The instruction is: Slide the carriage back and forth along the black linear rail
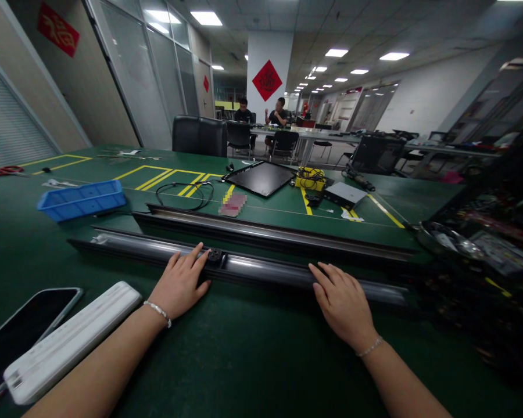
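A long dark metal rail [261, 268] lies across the green table in front of me. My left hand [181, 284] rests flat on its near edge, fingers stretched out, fingertips touching a small black block [215, 257] mounted on the rail. My right hand [342, 302] lies flat on the rail further right, fingers extended, holding nothing. A second long rail [279, 232] lies parallel just behind the first.
A white power strip [70, 339] and a phone [24, 331] lie at the near left. A blue tray [82, 199], black cable [187, 194], dark panel [261, 177], yellow box [310, 179] and grey device [345, 194] sit further back. A cluttered trolley [483, 244] stands right. Two people sit far behind.
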Demonstrator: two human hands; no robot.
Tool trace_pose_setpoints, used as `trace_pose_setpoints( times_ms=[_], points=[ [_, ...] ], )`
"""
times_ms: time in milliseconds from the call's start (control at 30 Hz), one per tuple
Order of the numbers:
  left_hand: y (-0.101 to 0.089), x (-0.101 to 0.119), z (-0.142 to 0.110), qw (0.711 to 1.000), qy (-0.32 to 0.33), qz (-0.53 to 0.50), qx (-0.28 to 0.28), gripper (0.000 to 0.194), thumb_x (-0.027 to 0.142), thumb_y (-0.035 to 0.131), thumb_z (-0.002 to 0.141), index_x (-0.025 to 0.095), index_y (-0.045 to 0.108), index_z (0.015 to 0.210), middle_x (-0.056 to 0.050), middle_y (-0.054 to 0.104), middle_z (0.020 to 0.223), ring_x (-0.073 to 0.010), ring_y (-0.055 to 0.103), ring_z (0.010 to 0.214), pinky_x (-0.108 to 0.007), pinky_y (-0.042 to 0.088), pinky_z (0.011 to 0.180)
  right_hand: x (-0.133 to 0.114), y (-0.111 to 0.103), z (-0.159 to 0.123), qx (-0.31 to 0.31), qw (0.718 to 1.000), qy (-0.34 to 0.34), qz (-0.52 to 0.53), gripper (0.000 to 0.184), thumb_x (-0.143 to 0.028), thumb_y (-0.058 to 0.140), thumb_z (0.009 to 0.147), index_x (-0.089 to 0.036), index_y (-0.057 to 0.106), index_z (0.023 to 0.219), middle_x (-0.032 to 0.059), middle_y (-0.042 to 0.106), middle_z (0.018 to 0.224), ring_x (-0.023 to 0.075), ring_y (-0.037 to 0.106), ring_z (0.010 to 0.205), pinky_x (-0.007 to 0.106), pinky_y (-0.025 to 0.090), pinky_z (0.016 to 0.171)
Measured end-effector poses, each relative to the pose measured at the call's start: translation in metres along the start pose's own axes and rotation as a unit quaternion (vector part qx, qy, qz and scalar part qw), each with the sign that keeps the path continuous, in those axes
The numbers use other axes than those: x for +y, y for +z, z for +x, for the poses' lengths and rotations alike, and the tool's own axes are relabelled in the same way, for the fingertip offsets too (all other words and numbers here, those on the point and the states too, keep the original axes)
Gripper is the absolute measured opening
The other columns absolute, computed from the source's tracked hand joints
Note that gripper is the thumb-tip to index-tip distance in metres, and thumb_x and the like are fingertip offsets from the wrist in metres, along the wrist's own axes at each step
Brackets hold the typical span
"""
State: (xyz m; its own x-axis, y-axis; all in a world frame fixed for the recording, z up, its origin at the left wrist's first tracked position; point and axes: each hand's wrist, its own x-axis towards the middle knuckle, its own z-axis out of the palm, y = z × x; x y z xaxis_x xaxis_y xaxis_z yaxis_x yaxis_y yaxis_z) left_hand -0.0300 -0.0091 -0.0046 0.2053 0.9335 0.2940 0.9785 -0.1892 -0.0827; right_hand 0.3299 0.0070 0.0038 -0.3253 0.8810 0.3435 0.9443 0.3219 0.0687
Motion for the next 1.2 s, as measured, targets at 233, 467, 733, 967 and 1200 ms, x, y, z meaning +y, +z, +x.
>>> trace_pose_setpoints(
  times_ms=[233, 467, 733, 967, 1200],
  points=[
    [-0.0018, 0.0009, -0.0018, 0.999, 0.010, -0.050, 0.014, 0.045, 0.033, 0.048, 0.079, 0.017, 0.045, 0.120, -0.014, 0.042, 0.140, -0.0260, 0.046, 0.122, -0.050, 0.025, 0.104, -0.0010, -0.0014, 0.0001, 0.001, 1.000, 0.001, 0.003, 0.044, -0.034, 0.029, 0.092, -0.026, 0.050, 0.129, 0.0049, 0.055, 0.128, 0.0221, 0.047, 0.118, 0.041, 0.037, 0.096],
    [-0.0054, 0.0028, -0.0004, 0.998, -0.002, -0.057, 0.005, 0.045, 0.033, 0.049, 0.078, 0.019, 0.045, 0.121, -0.012, 0.041, 0.141, -0.0260, 0.047, 0.121, -0.051, 0.025, 0.104, -0.0006, -0.0015, 0.0002, -0.002, 1.000, 0.004, 0.003, 0.044, -0.034, 0.029, 0.091, -0.027, 0.050, 0.129, 0.0051, 0.055, 0.128, 0.0226, 0.047, 0.118, 0.042, 0.037, 0.095],
    [-0.0067, 0.0029, -0.0001, 0.998, -0.005, -0.061, -0.003, 0.047, 0.034, 0.048, 0.078, 0.020, 0.045, 0.123, -0.013, 0.041, 0.141, -0.0254, 0.047, 0.121, -0.050, 0.024, 0.104, 0.0002, -0.0012, 0.0003, -0.001, 1.000, 0.002, 0.005, 0.044, -0.034, 0.030, 0.091, -0.027, 0.050, 0.129, 0.0047, 0.056, 0.128, 0.0225, 0.047, 0.118, 0.042, 0.038, 0.095],
    [-0.0057, 0.0016, 0.0000, 0.998, -0.003, -0.061, -0.012, 0.047, 0.036, 0.048, 0.078, 0.021, 0.045, 0.123, -0.011, 0.039, 0.142, -0.0257, 0.047, 0.121, -0.051, 0.024, 0.104, 0.0018, 0.0009, 0.0004, 0.004, 1.000, -0.001, 0.004, 0.044, -0.034, 0.032, 0.090, -0.027, 0.050, 0.129, 0.0050, 0.056, 0.127, 0.0228, 0.047, 0.118, 0.042, 0.038, 0.095],
    [-0.0092, 0.0039, 0.0006, 0.998, -0.006, -0.058, -0.015, 0.047, 0.035, 0.048, 0.078, 0.021, 0.045, 0.123, -0.011, 0.039, 0.143, -0.0259, 0.047, 0.121, -0.052, 0.024, 0.104, 0.0005, -0.0006, 0.0002, 0.005, 1.000, 0.000, 0.004, 0.043, -0.034, 0.030, 0.091, -0.026, 0.051, 0.128, 0.0051, 0.056, 0.127, 0.0223, 0.047, 0.117, 0.041, 0.037, 0.095]
  ],
)
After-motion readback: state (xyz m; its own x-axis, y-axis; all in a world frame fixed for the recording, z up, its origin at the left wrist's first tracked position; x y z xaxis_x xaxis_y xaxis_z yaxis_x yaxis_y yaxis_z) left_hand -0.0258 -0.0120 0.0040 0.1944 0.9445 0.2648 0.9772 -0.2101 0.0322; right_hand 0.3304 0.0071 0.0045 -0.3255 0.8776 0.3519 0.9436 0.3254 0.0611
